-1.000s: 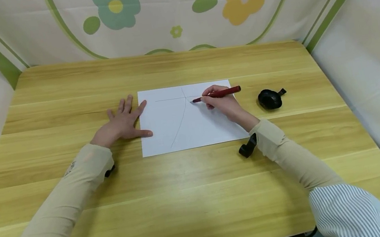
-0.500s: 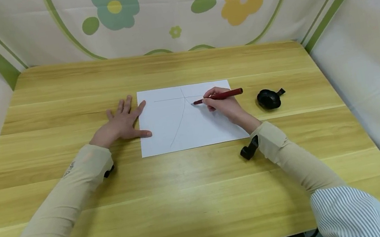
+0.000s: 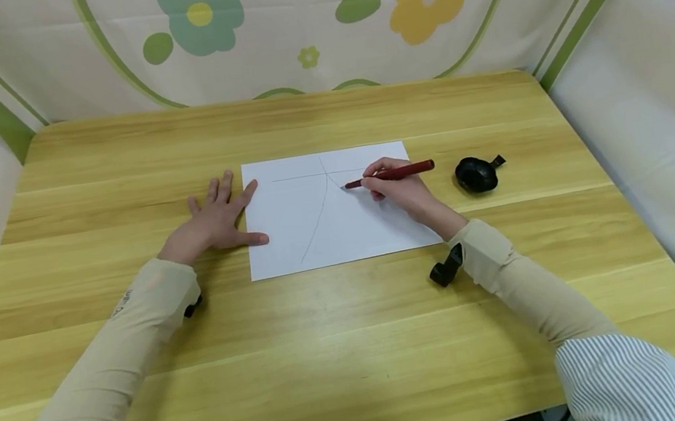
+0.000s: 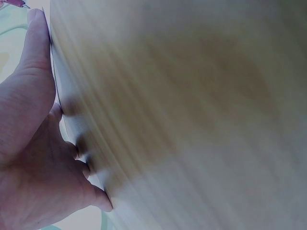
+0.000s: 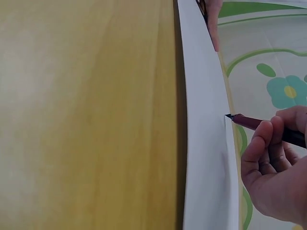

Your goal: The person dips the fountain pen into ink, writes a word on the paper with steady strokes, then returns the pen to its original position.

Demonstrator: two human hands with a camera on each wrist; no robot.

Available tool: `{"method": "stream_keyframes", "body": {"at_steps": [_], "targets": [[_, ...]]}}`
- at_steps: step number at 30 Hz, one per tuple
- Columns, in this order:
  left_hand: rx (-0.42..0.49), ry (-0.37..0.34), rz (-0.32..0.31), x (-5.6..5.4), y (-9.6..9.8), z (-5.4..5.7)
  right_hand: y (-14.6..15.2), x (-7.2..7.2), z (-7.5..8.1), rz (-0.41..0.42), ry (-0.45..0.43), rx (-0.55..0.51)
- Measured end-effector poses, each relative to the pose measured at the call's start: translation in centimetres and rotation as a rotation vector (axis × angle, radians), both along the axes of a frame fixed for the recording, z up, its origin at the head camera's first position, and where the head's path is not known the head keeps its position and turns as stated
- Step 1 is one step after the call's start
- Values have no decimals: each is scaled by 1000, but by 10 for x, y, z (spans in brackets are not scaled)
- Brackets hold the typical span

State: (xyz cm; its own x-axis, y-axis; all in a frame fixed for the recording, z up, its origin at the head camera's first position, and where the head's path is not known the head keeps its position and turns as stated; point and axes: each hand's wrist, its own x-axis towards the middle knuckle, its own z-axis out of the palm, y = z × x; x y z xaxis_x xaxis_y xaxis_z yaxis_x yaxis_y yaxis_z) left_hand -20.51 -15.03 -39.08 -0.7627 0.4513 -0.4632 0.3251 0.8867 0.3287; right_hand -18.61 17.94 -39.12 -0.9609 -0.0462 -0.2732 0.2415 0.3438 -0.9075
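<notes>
Pen point(image 3: 405, 170): one, dark red, dark-tipped. Pinched between the thumb and fingers of the right hand point(image 3: 404, 192); barrel lying nearly level across that hand, rear end projecting to the right past the knuckles, tip pointing left, towards the left hand point(image 3: 210, 223) and well apart from it. Tip at the paper, by the lower end of a short slanting stroke.

Paper point(image 3: 285, 255): one white sheet, wider than deep, flat on the table point(image 3: 334, 358), between the hands. Right hand over its right part; left hand at its left edge. Marked with thin lines: one horizontal near the top, one long curve point(image 3: 316, 225) crossing it and running down to the lower left, and the short stroke branching right from near the crossing.

Left hand: grasping nothing, fingers spread; thumb and forefinger tips resting on the paper, the other fingers beyond its edge over the table.

Black object point(image 3: 476, 175): one, rounded, with a short tab; on the table, right of the paper, near the right hand.
</notes>
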Motion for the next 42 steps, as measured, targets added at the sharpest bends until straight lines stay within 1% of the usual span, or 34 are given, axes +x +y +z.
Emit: {"method": "stream_keyframes", "body": {"at_steps": [4, 10, 23, 31, 39, 42], "targets": [[6, 0, -1, 0, 0, 0, 1, 2, 1, 8, -4, 0], [13, 1, -1, 0, -1, -1, 3, 4, 1, -3, -6, -14], [5, 1, -5, -1, -1, -2, 9, 10, 1, 19, -2, 5], [11, -9, 4, 0, -1, -1, 10, 14, 1, 21, -10, -14], [22, -6, 3, 1, -1, 0, 13, 18, -1, 4, 19, -11], [23, -6, 4, 1, -1, 0, 15, 19, -2, 11, 25, -7]]}}
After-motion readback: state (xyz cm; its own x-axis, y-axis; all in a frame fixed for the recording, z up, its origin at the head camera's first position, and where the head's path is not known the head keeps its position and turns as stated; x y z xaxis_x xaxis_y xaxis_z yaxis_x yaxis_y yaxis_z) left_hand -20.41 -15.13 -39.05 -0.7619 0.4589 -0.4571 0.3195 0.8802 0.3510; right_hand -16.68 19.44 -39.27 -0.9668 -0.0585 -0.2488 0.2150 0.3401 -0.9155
